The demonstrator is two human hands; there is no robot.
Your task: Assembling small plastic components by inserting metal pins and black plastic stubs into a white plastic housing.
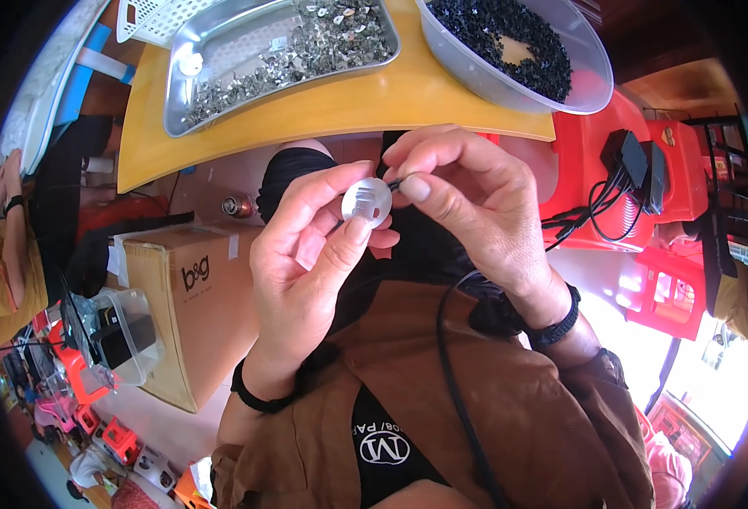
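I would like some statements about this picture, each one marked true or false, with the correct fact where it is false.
1. The left hand holds a round translucent disc. True.
2. The metal tray stands on the yellow table and holds small silvery pieces. True.
3. The right hand lies flat on the yellow table. False: it is raised beside the disc, pinching what looks like a small dark piece.
4. The plastic bowl stands to the left of the metal tray. False: it stands to its right.
5. A dark band circles each wrist. True.
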